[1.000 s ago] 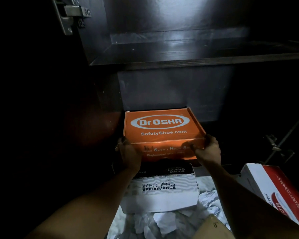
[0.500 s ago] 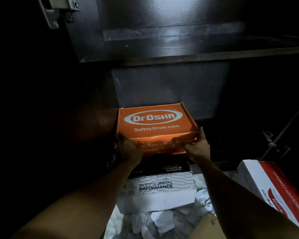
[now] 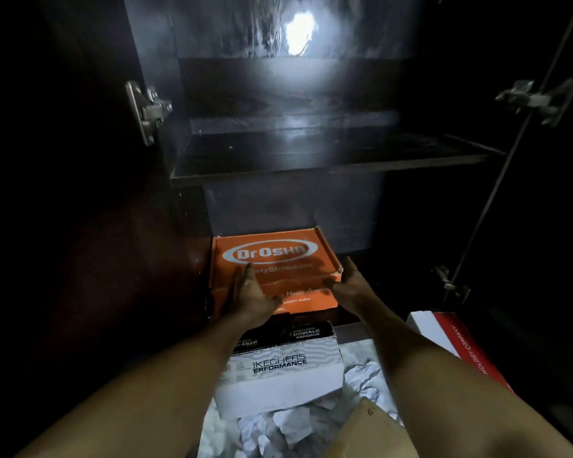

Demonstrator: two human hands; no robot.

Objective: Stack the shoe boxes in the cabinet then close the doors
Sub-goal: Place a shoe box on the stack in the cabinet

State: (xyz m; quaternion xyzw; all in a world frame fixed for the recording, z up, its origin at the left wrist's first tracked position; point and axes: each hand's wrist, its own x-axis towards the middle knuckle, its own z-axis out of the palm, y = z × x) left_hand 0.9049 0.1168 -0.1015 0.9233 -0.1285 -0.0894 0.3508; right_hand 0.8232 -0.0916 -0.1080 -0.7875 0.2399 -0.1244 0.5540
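Released since half-second back: both hands off orange box (image 3: 272,259). Orange box: cabinet (image 3: 311,166) bottom, left rear, seated. Left hand (image 3: 248,292), right hand (image 3: 351,285): my fingers (image 3: 243,276) straight, holding nothing, at box front. Step: placement done. Next: grip Skechers box (image 3: 285,368), near front, stack atop.

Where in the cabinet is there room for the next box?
The shelf above the orange box shows bare across its width. The orange box's lid is free too. Right of it the cabinet bottom is too dark to judge. Crowded: out front, with Skechers box, crumpled paper, red-and-white box.
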